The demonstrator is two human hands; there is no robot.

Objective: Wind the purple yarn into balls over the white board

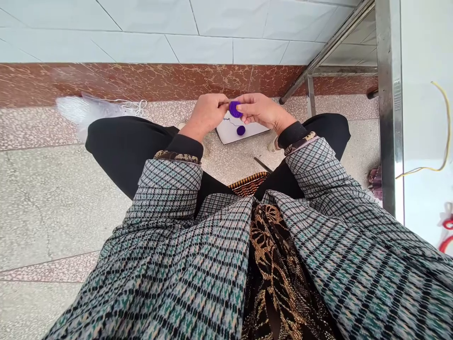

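Observation:
Between my two hands is a small round piece of purple yarn [235, 109]. My right hand [264, 112] pinches it between thumb and fingers from the right. My left hand [209, 113] is closed at its left edge, thumb and forefinger pressed together; what they grip is too small to make out. Below the hands, on a white sheet or box lid [226, 134], lies a second round of dark purple yarn [241, 130]. A thin purple strand [231, 123] runs from it up to the left.
A wicker basket [249, 183] stands below, between my knees. Clear plastic with white cord [101, 109] lies by my left knee. On the right is a metal-framed white table [421, 141] carrying a yellow cord [446, 137] and red-handled scissors [448, 236]. A tiled wall [212, 47] closes the front.

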